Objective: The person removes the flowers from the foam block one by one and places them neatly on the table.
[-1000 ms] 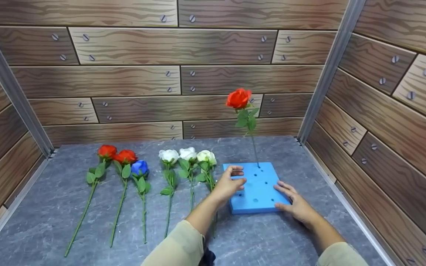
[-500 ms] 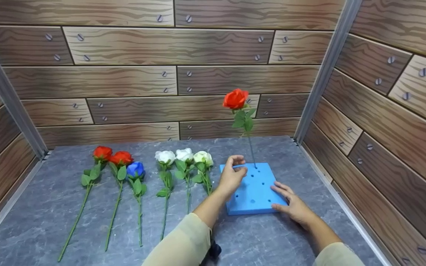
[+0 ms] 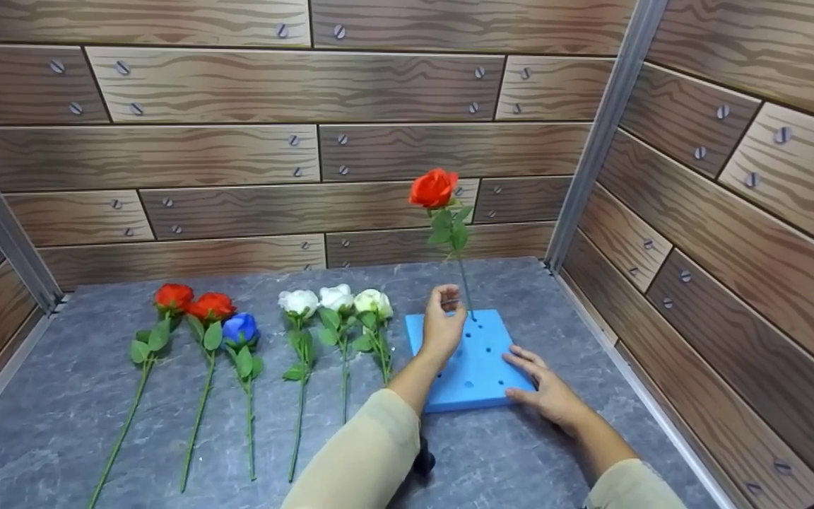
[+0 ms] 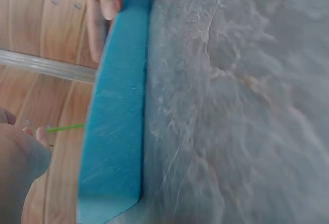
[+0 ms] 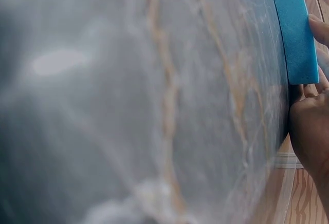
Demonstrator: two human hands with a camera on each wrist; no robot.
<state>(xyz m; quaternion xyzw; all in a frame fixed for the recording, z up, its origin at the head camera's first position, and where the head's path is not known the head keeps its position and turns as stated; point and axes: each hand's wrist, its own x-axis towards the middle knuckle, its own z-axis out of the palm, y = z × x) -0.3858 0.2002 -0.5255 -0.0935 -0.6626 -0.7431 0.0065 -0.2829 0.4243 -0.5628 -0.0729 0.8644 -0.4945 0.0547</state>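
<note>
A red rose [image 3: 434, 189] stands upright, its green stem set in a hole near the back edge of a blue foam block [image 3: 481, 367]. My left hand [image 3: 444, 326] is raised over the block's back left part, fingers loosely bent beside the stem, a gap showing between them and it. In the left wrist view the stem [image 4: 65, 128] shows near those fingertips. At the block's right side, my right hand [image 3: 545, 389] rests with fingers and thumb against the edge. Several other holes dot the block's top; my left forearm hides its left part.
On the grey marbled table [image 3: 506, 459] lie two red roses [image 3: 210, 307], a blue rose [image 3: 240, 329] and three pale roses [image 3: 299, 302], in a row to the left. Wood-patterned walls [image 3: 223, 155] enclose the table at the back and sides.
My left hand has moved up and toward the back of the block, closer to the rose stem. The right hand stays at the block's edge. The head view has shifted slightly right.
</note>
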